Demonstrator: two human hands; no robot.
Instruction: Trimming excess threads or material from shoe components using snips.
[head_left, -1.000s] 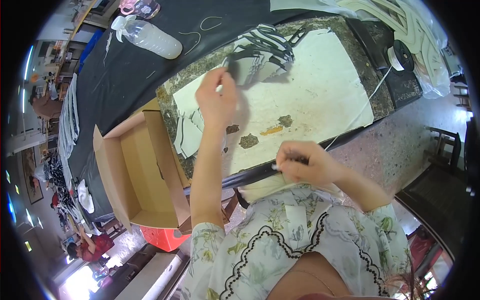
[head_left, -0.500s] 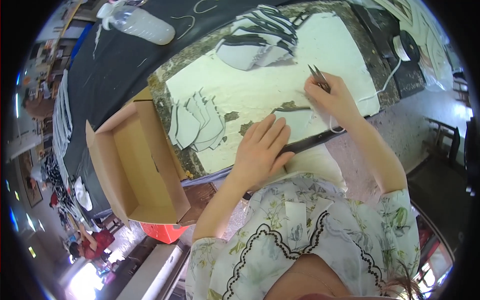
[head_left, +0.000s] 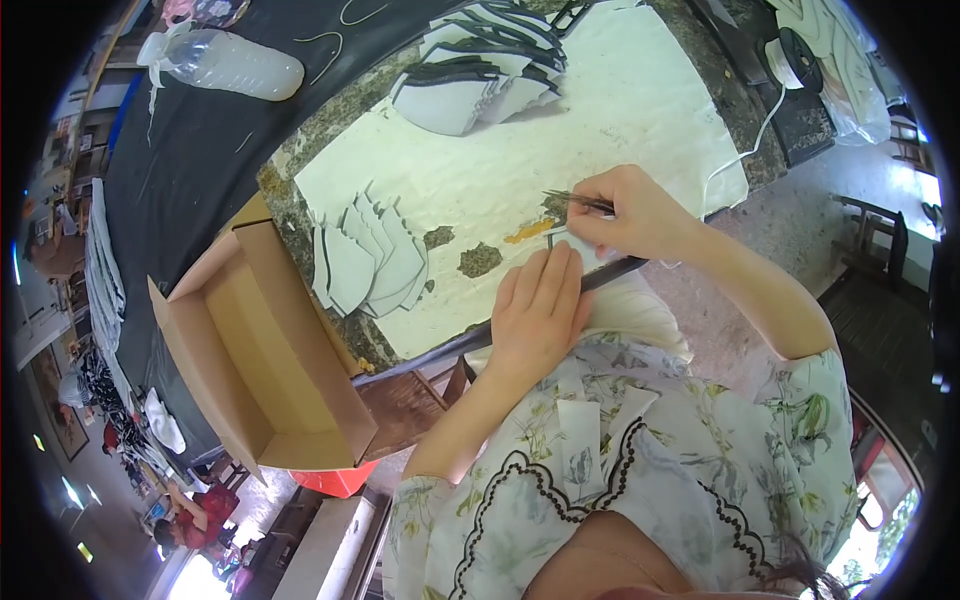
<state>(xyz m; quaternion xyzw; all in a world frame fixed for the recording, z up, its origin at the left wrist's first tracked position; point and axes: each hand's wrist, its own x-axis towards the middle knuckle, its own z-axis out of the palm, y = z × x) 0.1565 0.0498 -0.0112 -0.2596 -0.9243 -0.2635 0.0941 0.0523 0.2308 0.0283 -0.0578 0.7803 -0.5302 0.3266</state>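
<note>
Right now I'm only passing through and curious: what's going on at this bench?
A person sits at a white work sheet on the bench. The right hand holds tweezers over a small grey piece, while the left hand lies flat at the sheet's near edge beside it. A fan of cut pieces lies to the left, another pile farther back, and an open cardboard box sits off the bench's left end.

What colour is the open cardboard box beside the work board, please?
The cardboard box is plain light brown, inside and out, as the head view shows.
</note>
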